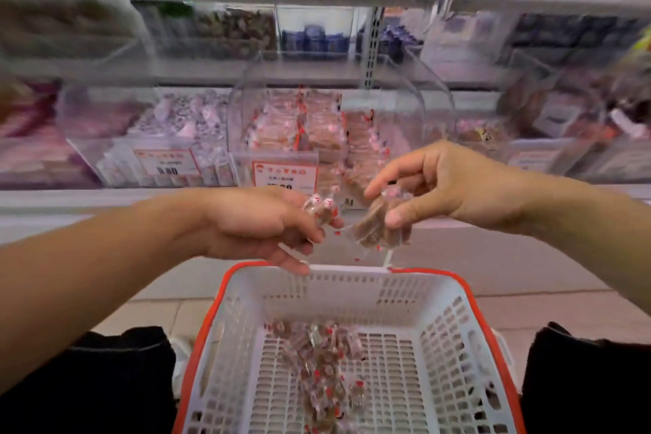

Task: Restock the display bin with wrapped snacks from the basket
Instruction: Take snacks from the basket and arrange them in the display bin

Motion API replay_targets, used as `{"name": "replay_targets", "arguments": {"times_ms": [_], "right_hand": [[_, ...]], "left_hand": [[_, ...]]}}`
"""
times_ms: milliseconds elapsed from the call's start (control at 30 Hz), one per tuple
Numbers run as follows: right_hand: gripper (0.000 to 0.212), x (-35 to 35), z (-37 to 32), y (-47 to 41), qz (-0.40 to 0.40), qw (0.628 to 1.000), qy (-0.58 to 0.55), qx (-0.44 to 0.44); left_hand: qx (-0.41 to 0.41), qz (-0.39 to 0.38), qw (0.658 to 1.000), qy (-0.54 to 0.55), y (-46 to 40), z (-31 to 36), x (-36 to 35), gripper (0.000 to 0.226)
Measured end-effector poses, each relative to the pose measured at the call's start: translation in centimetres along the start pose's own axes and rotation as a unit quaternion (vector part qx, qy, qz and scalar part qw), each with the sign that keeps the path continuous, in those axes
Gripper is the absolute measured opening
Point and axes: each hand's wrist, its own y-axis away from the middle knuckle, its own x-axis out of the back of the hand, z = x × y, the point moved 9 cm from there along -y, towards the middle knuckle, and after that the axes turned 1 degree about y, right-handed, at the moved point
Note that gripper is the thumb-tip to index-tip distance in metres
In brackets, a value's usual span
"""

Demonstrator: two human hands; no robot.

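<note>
Left hand [260, 225]: raised above the far rim of the basket [444, 314], fingers curled round a small clutch of wrapped snacks [318, 210], clear film with red-and-white printed ends poking out past the knuckles. Open air lies between this hand and the shelf edge beyond it; the floor tiles show below the wrist. Display bin [327, 123]: clear rigid plastic with curved side walls, set straight ahead of both hands and above them, holding flat stacked packets of the same red-trimmed wrap; a red-bordered price label [283, 174] sits on its front lip, just beyond the left hand's fingertips. Right hand [447, 183]: held just beside the left, a narrow gap between them, thumb and fingers pinching a brown snack packet [382, 225] in crinkled clear film, which hangs down toward the basket rim. Basket: white perforated plastic, rectangular grid of slots, orange-red rim, directly beneath both hands; a loose heap of further snacks [324, 363] lies on its floor, toward the left-centre, the right side showing bare grid. Neighbouring bins either side are blurred.
</note>
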Motion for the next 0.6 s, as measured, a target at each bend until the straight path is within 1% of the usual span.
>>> {"name": "replay_targets", "arguments": {"times_ms": [33, 67, 100, 133, 167, 200, 300, 367, 467, 533, 600], "right_hand": [[0.036, 0.1, -0.4, -0.2, 0.018, 1.000, -0.013, 0.021], [0.036, 0.2, -0.7, -0.4, 0.037, 0.998, -0.022, 0.040], [0.037, 0.4, -1.0, -0.6, 0.056, 0.997, -0.017, 0.056], [0.038, 0.7, -1.3, -0.8, 0.071, 0.995, -0.002, 0.066], [0.039, 0.9, -1.6, -1.0, 0.076, 0.994, 0.011, 0.071], [0.039, 1.3, -1.9, -1.0, 0.078, 0.994, 0.014, 0.075], [0.039, 2.0, -2.6, -1.0, 0.090, 0.991, 0.011, 0.095], [0.038, 2.3, -2.6, -1.1, 0.115, 0.987, -0.011, 0.108], [0.034, 3.2, -2.2, -1.3, 0.168, 0.976, -0.084, 0.109], [0.029, 3.1, -1.6, -1.5, 0.174, 0.970, -0.148, 0.087], [0.024, 2.6, -1.1, -1.6, 0.165, 0.960, -0.216, 0.067]], "left_hand": [[0.001, -0.018, 0.998, 0.057, -0.1, 0.3, -0.8, 0.017], [0.008, -0.055, 0.993, 0.104, -0.3, 0.5, -1.9, 0.024], [0.017, -0.101, 0.985, 0.139, -0.6, 0.8, -3.0, 0.036], [0.020, -0.148, 0.975, 0.164, -0.8, 1.3, -3.9, 0.043], [0.020, -0.185, 0.966, 0.177, -0.8, 1.9, -4.7, 0.045], [0.017, -0.207, 0.961, 0.181, -0.8, 2.5, -5.1, 0.043], [-0.018, -0.209, 0.965, 0.155, -1.0, 3.4, -4.8, 0.032], [-0.038, -0.204, 0.966, 0.152, -1.0, 3.7, -4.5, 0.029], [-0.054, -0.169, 0.972, 0.154, -1.4, 4.1, -3.4, 0.029], [-0.062, -0.142, 0.975, 0.156, -1.7, 4.4, -2.7, 0.030], [-0.073, -0.139, 0.974, 0.164, -1.7, 4.8, -2.4, 0.034]]}}
